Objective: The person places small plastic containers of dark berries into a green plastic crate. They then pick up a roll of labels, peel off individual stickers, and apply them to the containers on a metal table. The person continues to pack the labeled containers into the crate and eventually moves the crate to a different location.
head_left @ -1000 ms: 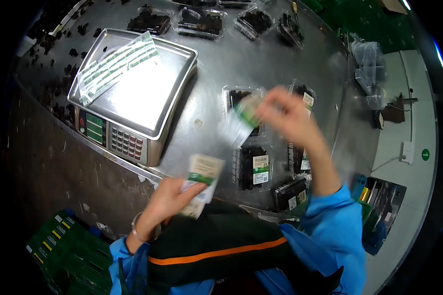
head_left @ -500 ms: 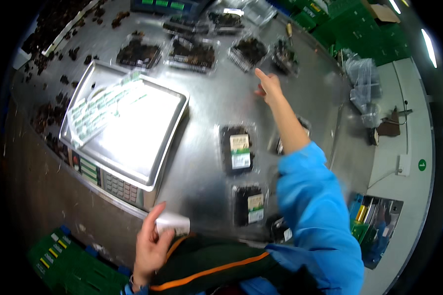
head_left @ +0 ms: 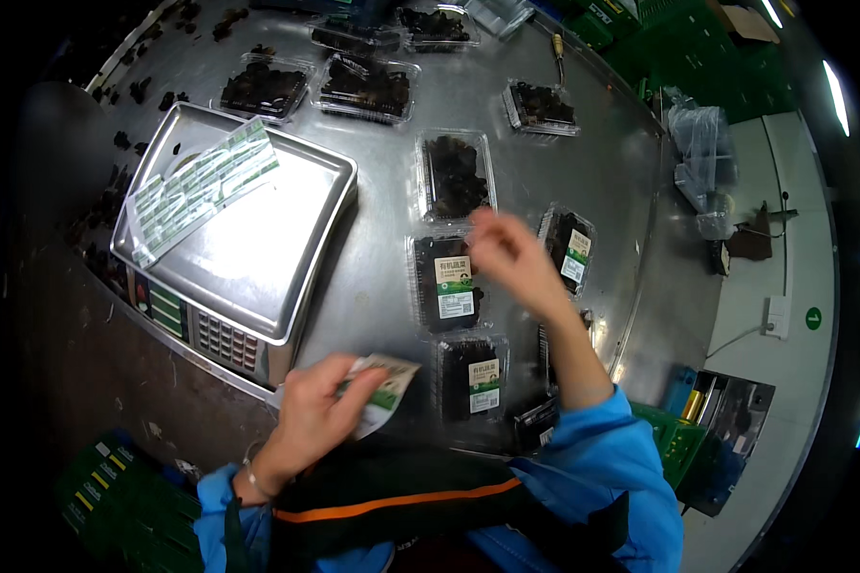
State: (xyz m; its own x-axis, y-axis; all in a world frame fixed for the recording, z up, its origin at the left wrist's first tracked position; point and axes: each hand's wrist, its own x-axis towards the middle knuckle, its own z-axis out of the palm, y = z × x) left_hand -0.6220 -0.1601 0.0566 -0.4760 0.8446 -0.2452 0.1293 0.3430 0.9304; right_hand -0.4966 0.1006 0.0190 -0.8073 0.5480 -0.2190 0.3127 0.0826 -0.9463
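In my left hand (head_left: 317, 409), pinched between thumb and fingers, is a printed label sheet (head_left: 392, 393), white with beige and green. My right hand (head_left: 516, 260), slightly smeared, has bent fingers at the lower right corner of a clear plastic box (head_left: 454, 177) of dark, wrinkled pieces that look like wood-ear fungus. Whether it touches that box I cannot tell. Just below lies a labelled box (head_left: 452, 286), with a second labelled box (head_left: 476, 382) nearer me. Another labelled box (head_left: 569, 250) rests right of my right hand; boxes under that forearm are partly hidden.
At left stands a weighing scale (head_left: 258, 258) with a sheet of labels (head_left: 205, 191) on its pan. Filled boxes (head_left: 365, 88) sit farther back, with one box (head_left: 542, 105) near a handled tool (head_left: 558, 53). Loose dark pieces litter the far left; green crates (head_left: 707, 72) stand beyond.
My right hand has come back toward me, and an unlabelled box now lies nearer, above the labelled ones. My left hand has moved right and up with its label sheet, now turned printed side up.
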